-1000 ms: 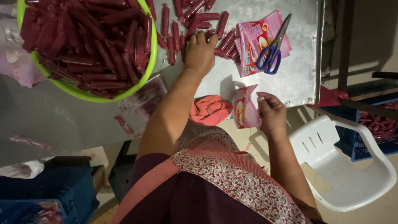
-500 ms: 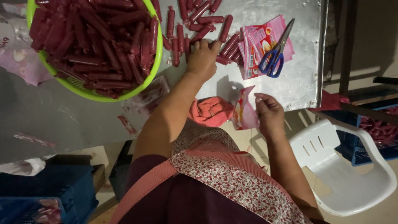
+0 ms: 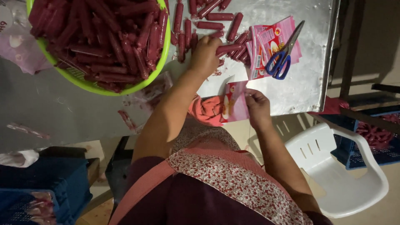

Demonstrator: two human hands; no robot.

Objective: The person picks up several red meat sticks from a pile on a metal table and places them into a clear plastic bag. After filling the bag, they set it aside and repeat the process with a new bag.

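Steel-topped table (image 3: 291,83), seen from above at its near edge; pale floor below. On the table: a green basin (image 3: 89,85) heaped with dark red sausage sticks, set at the left. Loose red sausages (image 3: 216,16) are laid in a scatter beside the basin. A stack of pink printed pouches (image 3: 260,52) is placed at the right, with blue-handled scissors (image 3: 283,54) lying across it. The left hand (image 3: 205,56) is stretched over the loose sausages, fingers curled down around one or more of them; the exact grip cannot be told. The right hand (image 3: 257,106) is closed on a single pink pouch (image 3: 235,106), held at the table's near edge, just beside an orange cloth (image 3: 206,110). A white plastic chair (image 3: 337,171) is stood at the right; blue crates (image 3: 54,183) are seen lower left.
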